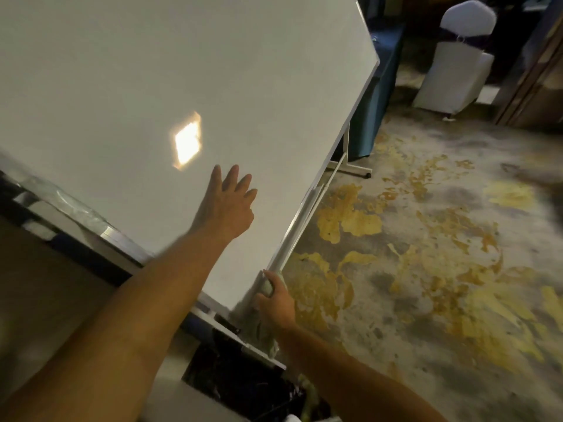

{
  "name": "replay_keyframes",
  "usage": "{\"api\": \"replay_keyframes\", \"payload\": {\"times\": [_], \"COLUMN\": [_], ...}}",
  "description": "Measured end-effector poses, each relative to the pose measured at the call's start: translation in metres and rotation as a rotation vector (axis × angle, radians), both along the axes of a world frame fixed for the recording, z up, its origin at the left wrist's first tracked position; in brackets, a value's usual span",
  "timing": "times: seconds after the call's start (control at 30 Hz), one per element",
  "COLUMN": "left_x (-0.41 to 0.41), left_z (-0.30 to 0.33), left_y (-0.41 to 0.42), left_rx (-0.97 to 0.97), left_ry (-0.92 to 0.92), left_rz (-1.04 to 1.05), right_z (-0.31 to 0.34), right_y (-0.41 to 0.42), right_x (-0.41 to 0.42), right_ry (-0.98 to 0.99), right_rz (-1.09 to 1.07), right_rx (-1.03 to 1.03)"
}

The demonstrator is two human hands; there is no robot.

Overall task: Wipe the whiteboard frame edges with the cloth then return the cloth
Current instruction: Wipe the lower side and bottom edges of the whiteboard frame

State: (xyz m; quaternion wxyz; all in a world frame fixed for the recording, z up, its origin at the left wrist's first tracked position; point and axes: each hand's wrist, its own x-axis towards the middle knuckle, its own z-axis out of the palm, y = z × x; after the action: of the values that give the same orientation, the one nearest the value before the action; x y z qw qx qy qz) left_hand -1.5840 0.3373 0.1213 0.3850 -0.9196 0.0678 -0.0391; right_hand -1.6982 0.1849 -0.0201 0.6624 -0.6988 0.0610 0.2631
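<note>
A large whiteboard (152, 86) on a wheeled stand fills the upper left, tilted in the view. Its pale frame edge (304, 214) runs down the right side toward me. My left hand (227, 205) lies flat on the board surface, fingers spread, holding nothing. My right hand (274, 303) is closed around the lower corner of the frame with a pale greenish cloth (268, 333) pressed against it. Part of the cloth hangs below the hand.
The stand's foot and wheel (362, 172) rest on a patterned grey and yellow carpet (426, 239). A white-covered chair (457, 56) stands at the back right. A blue-draped table (380, 86) is behind the board. Dark clutter (237, 379) lies under the board near me.
</note>
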Motion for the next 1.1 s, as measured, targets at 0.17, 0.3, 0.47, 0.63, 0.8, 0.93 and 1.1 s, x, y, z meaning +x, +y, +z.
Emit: {"api": "replay_keyframes", "payload": {"times": [0.17, 0.3, 0.47, 0.63, 0.8, 0.93, 1.1], "left_x": [-0.001, 0.008, 0.012, 0.011, 0.021, 0.029, 0.033], "left_z": [0.017, 0.058, 0.077, 0.079, 0.077, 0.075, 0.070], "left_y": [0.014, 0.037, 0.064, 0.072, 0.059, 0.048, 0.050], "left_rx": [-0.006, -0.066, -0.017, -0.033, -0.090, -0.113, -0.099], "left_ry": [-0.103, -0.290, -0.414, -0.439, -0.465, -0.469, -0.508], "left_rz": [0.016, 0.126, 0.189, 0.194, 0.271, 0.367, 0.381], "right_z": [0.032, 0.072, 0.079, 0.045, 0.024, 0.010, -0.005], "right_y": [-0.032, -0.045, -0.016, -0.024, -0.030, -0.037, -0.039], "right_x": [0.042, 0.081, 0.100, 0.111, 0.124, 0.144, 0.143], "right_ry": [-0.195, -0.412, -0.883, -1.178, -1.523, -1.578, -1.545], "right_rz": [0.243, 0.130, 0.528, 0.744, 0.765, 0.962, 1.040], "right_rx": [-0.352, -0.447, -0.633, -0.519, -0.332, -0.309, -0.332]}}
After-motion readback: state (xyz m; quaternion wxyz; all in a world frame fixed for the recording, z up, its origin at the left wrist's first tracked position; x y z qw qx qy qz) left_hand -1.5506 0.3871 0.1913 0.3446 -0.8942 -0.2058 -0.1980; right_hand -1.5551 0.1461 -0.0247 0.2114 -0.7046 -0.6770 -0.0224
